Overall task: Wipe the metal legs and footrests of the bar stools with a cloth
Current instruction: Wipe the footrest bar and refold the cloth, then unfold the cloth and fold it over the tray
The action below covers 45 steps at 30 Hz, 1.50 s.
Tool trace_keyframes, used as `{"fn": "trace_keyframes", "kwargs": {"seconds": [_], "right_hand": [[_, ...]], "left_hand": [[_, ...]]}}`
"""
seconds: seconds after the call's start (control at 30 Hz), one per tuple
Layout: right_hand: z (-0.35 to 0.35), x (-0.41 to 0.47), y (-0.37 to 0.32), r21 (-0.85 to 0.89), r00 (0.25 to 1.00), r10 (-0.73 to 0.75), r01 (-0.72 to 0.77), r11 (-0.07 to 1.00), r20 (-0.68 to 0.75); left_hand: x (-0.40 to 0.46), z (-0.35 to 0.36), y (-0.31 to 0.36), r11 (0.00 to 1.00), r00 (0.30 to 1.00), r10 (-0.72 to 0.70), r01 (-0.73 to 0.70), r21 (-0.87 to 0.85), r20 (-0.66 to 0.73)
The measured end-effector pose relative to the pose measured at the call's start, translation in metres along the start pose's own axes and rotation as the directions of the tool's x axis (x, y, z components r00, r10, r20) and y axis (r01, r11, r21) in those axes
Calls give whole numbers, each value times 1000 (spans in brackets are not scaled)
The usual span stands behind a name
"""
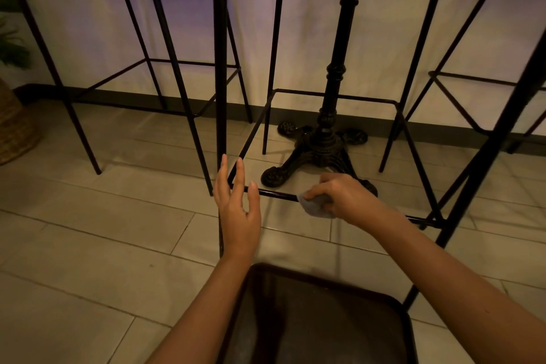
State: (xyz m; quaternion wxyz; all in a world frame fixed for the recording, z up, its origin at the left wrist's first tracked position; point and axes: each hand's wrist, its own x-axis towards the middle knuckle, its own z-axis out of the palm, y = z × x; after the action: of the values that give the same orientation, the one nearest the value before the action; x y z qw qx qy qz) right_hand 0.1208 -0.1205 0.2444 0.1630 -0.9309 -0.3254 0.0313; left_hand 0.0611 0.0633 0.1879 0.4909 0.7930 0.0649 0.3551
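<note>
A black metal bar stool stands right in front of me; its thin front footrest bar (277,195) runs left to right near the floor. My right hand (339,195) presses a bluish-grey cloth (314,207) onto that bar, fingers closed around the cloth. My left hand (237,210) hovers open by the stool's front left leg (220,68), fingers spread and pointing up, close to the leg where the footrest joins it. The leg's lower part is hidden behind my left hand.
Another black stool (153,68) stands at the left and a third (472,83) at the right. An ornate cast-iron table base (322,154) sits behind the footrest. A dark seat (319,319) lies below my arms. A wicker basket (14,127) is far left on the tiled floor.
</note>
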Motion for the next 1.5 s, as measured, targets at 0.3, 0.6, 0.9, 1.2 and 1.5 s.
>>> {"fn": "trace_keyframes", "kwargs": {"seconds": [0.3,0.6,0.9,1.2,1.5], "right_hand": [[-22,-33,1,-127,969,209,-193,973,132],[-40,-61,-19,518,958,128,-248,819,256],[-48,-86,-16,857,932,199,-357,372,302],[-62,-112,-16,894,898,285,-399,203,336],[-58,-110,-27,961,953,213,-246,124,216]], "left_hand": [[1,2,25,985,989,44,-19,-172,144],[10,11,73,715,345,-507,681,162,790],[6,13,97,513,156,-364,856,58,918],[8,8,112,694,585,-208,653,-303,784],[3,17,124,837,732,-156,454,-304,663]]}}
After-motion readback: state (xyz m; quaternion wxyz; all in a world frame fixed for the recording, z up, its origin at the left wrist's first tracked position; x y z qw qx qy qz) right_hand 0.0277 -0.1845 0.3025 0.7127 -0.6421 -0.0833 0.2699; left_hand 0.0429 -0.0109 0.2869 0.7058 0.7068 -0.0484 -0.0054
